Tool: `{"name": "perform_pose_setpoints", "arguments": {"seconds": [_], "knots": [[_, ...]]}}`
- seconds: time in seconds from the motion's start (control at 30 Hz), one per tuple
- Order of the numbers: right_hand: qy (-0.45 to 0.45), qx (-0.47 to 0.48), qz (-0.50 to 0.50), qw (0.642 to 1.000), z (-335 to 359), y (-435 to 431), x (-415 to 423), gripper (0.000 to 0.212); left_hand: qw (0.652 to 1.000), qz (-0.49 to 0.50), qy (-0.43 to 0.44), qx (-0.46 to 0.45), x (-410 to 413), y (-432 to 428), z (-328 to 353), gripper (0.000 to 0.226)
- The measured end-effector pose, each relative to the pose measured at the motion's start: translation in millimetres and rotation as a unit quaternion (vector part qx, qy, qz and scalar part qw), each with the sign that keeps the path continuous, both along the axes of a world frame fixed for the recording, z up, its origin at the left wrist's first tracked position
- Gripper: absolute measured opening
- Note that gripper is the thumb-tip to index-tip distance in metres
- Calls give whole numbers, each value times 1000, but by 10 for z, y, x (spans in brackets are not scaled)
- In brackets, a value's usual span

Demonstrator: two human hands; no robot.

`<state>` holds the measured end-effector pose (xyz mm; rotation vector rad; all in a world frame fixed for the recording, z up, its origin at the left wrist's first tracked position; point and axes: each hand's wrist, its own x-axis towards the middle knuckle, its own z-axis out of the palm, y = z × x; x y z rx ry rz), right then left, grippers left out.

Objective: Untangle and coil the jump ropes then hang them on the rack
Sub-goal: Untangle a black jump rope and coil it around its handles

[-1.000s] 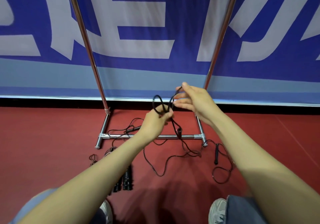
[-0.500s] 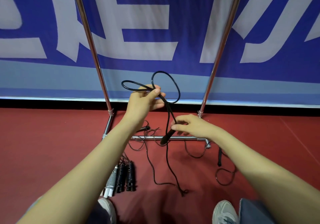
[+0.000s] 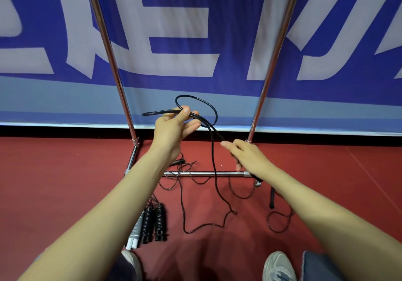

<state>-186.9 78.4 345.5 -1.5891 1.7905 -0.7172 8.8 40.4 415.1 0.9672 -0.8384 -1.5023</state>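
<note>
My left hand [image 3: 171, 128] pinches the first loops of one black jump rope [image 3: 214, 165] between thumb and fingers, in front of the rack [image 3: 202, 173]. My right hand [image 3: 245, 156] curls round the same rope lower down, near the rack's right post. I judge the coiling barely begun. Loose cords [image 3: 195, 229] and a bundle of handles [image 3: 152, 222] lie by the rack's base, not yet hung.

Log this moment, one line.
phase: coiling | left hand pinches thin black jump rope loops | right hand grips same rope
</note>
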Motion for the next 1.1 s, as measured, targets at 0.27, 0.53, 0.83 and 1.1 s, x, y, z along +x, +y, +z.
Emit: {"name": "perform_pose_setpoints", "arguments": {"seconds": [0.27, 0.53, 0.83, 1.1], "knots": [[83, 68, 96, 990, -48, 16, -151, 24, 997, 73, 6, -16, 28, -69, -36, 8], [-263, 105, 47, 958, 15, -13, 125, 43, 995, 6, 87, 40, -124, -39, -44, 14], [-335, 64, -7, 940, 174, -44, 190, 12, 976, -126, -159, 83, -165, -15, -457, 78], [-394, -16, -142, 908, 325, -230, -61, 12, 869, -354, -345, 37, -172, 125, -862, 14]]}}
